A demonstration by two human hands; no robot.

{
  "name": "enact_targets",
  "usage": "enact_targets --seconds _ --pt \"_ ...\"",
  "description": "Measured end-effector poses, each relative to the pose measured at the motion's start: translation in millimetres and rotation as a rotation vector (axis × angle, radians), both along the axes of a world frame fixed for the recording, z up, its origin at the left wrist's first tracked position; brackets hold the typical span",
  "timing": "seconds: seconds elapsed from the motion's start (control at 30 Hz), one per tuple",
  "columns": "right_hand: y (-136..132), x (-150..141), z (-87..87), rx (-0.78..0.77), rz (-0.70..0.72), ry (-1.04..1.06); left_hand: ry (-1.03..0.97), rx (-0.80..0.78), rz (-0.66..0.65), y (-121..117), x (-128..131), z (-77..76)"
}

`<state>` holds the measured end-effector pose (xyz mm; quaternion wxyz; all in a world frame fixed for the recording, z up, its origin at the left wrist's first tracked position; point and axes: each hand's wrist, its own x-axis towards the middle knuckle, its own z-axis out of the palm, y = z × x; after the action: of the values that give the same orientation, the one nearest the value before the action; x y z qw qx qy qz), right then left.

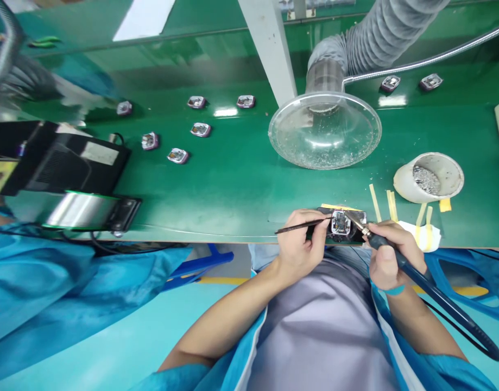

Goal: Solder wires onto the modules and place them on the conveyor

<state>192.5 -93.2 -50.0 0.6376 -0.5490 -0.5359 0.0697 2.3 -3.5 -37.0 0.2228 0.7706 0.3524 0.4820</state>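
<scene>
At the bench's front edge a small electronic module [341,223] with an exposed circuit board sits on a black holder [358,217]. My right hand [390,255] is closed round a soldering iron [399,258], its metal tip reaching the module's upper right side. From the left, my left hand [301,244] pinches dark tweezers [300,226], their points at the module's left edge. A yellow strip [341,207] lies along the holder's back edge. Whether the tips touch the board is too small to tell.
A clear fume hood [326,130] on a grey hose [371,41] hangs beyond my hands. To the right stand a white cup [428,177] of metal bits and yellow tape strips [391,205]. Several similar modules [201,129] lie farther back. A black device [78,160] stands left, near a blue-clothed person [37,288].
</scene>
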Motion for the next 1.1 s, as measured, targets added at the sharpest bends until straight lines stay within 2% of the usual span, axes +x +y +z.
enact_targets --seconds 0.2,0.5,0.8,1.1 --pt "1.9 1.2 0.8 0.022 0.074 -0.096 0.019 0.007 0.009 0.5 0.7 1.9" --pt "3.0 2.6 2.2 0.029 0.118 -0.114 0.024 0.020 0.022 0.8 2.6 3.4" --pt "2.3 3.2 1.2 0.039 0.106 -0.151 0.028 0.018 0.035 1.1 3.4 4.0" --pt "4.2 -1.8 1.4 0.060 0.049 -0.052 0.038 0.020 0.026 1.1 2.4 6.2"
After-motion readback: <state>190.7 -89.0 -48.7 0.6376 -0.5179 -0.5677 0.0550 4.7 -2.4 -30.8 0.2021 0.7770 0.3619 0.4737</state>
